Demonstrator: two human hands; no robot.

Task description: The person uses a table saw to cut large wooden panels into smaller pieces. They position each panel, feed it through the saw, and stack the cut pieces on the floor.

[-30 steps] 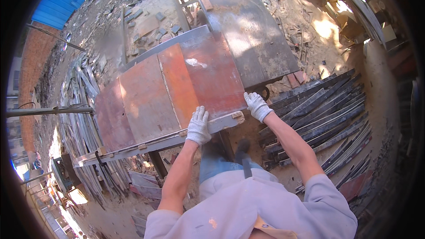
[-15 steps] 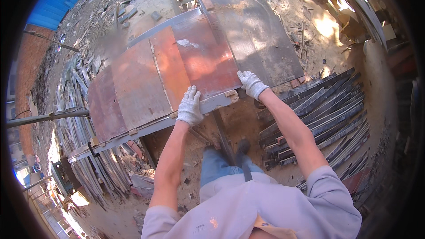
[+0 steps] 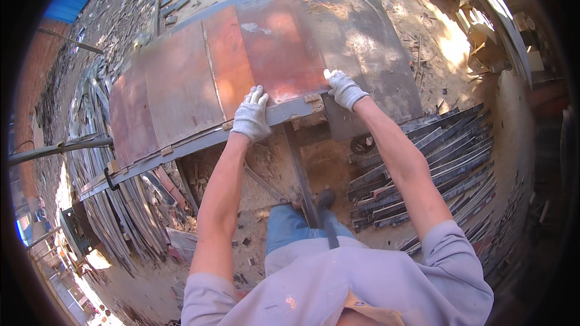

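A rusty reddish metal sheet (image 3: 266,48) lies flat on a grey steel frame (image 3: 199,139) in front of me. My left hand (image 3: 251,116), in a white knit glove, grips the sheet's near edge over the frame rail. On the sheet's near right corner rests my gloved right hand (image 3: 344,89), fingers curled over the edge. Both arms are stretched forward. More rusty sheets (image 3: 175,90) lie side by side to the left on the same frame.
A darker grey sheet (image 3: 368,48) lies to the right of the red one. Stacks of long metal strips (image 3: 435,169) fill the ground at right, more strips (image 3: 115,217) at left. Dirt floor with scraps lies beyond. A pipe (image 3: 54,150) juts in from the left.
My arms have stretched further out and the reddish sheet has slid away from me across the frame. Both gloved hands stay on its near edge.
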